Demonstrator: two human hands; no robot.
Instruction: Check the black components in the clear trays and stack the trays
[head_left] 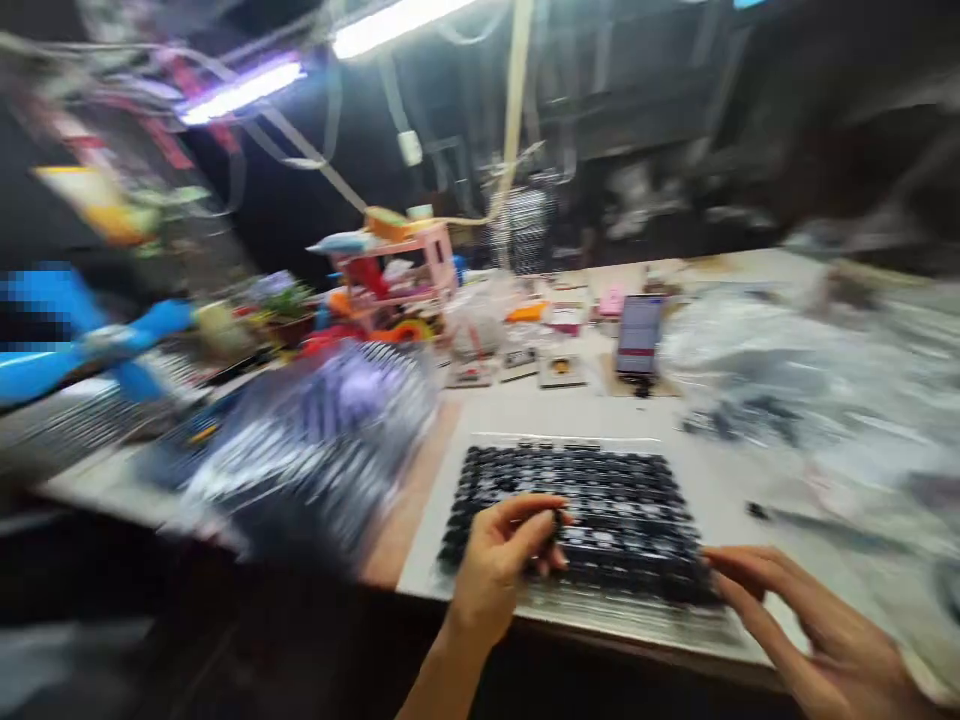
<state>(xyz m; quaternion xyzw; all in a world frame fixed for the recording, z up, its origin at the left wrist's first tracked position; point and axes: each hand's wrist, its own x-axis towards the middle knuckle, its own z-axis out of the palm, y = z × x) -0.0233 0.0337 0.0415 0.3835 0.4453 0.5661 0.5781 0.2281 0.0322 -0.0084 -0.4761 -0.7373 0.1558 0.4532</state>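
Note:
A clear plastic tray (pixel 491 439) filled with rows of small black parts lies on the table's front part. Over its middle, my left hand (pixel 499 555) pinches a small black part (pixel 557 524) between thumb and forefinger; blur hides its exact kind. My right hand (pixel 817 620) is at the tray's right edge, with thumb and forefinger closed around the near-right corner. One loose black piece (pixel 757 510) lies on the table to the right of the tray.
Clear bags of dark items (pixel 322 450) lie on the left, beside a blue-bladed fan (pixel 109 342). Crumpled clear plastic (pixel 795 350) covers the right. A phone (pixel 639 335) stands behind the tray, near a pink rack (pixel 435 255). The table's front edge (pixel 600 625) runs just below the tray.

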